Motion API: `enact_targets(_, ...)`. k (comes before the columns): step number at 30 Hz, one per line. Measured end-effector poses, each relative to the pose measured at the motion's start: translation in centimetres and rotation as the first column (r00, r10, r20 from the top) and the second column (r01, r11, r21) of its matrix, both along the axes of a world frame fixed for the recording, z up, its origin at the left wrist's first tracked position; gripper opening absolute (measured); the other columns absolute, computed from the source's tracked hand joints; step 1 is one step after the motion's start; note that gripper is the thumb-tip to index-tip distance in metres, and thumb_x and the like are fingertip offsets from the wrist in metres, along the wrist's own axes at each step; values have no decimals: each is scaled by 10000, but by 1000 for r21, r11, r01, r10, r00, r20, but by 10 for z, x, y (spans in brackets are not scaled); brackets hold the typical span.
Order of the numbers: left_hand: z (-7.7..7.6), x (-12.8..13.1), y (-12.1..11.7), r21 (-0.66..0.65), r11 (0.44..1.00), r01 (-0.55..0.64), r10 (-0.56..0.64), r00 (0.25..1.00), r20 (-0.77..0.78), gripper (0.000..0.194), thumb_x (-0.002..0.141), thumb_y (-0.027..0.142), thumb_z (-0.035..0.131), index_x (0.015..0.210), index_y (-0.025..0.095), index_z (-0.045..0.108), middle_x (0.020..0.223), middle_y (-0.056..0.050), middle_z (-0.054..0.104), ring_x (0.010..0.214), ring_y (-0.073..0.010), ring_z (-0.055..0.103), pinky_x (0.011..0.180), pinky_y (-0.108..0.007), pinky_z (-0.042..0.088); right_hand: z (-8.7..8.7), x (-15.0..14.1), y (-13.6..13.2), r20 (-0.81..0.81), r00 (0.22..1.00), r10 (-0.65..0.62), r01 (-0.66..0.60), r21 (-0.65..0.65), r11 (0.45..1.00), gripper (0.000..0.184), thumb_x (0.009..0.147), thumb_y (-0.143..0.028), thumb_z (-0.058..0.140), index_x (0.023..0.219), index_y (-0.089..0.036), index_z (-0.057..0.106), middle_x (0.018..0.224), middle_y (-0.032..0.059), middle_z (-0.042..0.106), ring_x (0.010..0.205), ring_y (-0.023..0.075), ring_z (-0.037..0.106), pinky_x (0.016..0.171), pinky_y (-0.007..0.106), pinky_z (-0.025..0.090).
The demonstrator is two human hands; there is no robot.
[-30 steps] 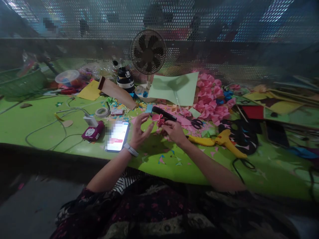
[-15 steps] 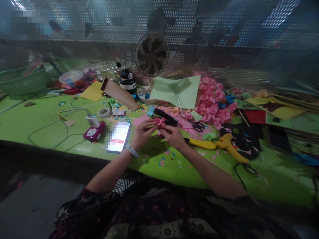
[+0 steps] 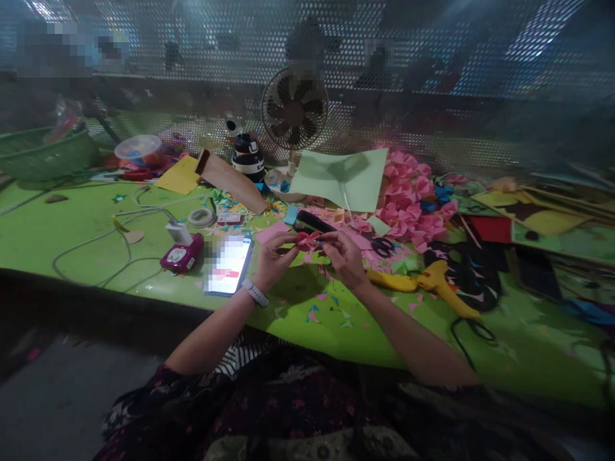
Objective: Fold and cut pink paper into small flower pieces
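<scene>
Between my two hands is a small folded pink paper flower (image 3: 309, 240), raised a little over the green table (image 3: 298, 320). The fingers of my left hand (image 3: 277, 259) pinch it from the left side. My right hand (image 3: 344, 257) is closed at its right edge, thumb and forefinger together, and seems to grip a petal; the fingertips partly hide the contact. Just behind the flower lies a black stapler (image 3: 314, 222). Black-handled scissors (image 3: 383, 246) rest right of my right hand. A lit phone (image 3: 229, 264) lies left of my left wrist.
A yellow glue gun (image 3: 432, 278) lies to the right, its cord trailing. Behind are a pile of pink folded paper (image 3: 410, 192), a pale green sheet (image 3: 341, 176) and a fan (image 3: 295, 109). Cables, a purple box (image 3: 181, 254) and a tape roll (image 3: 202, 218) lie left. Paper scraps cover the middle.
My right hand has shifted slightly right and turned, its fingers now higher at the flower's edge. The flower looks more spread between the hands. My left hand has barely moved.
</scene>
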State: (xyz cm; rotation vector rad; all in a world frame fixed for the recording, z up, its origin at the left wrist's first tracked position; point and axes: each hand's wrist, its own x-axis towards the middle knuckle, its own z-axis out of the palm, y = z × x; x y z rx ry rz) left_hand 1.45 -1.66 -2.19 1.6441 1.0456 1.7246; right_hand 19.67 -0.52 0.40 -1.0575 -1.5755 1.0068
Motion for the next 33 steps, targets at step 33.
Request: enact_targets(33,-1,-5,3,-291,951,102,-61,987,147,320,812,364,745,1063,173,684,924,-78,761,835,-171,738,733,-308,617,-10,-1,7,195,980,43,-45,5,999,162,793,-308,590,834,-183,685,791,49,734,651,161,634,599,281,498)
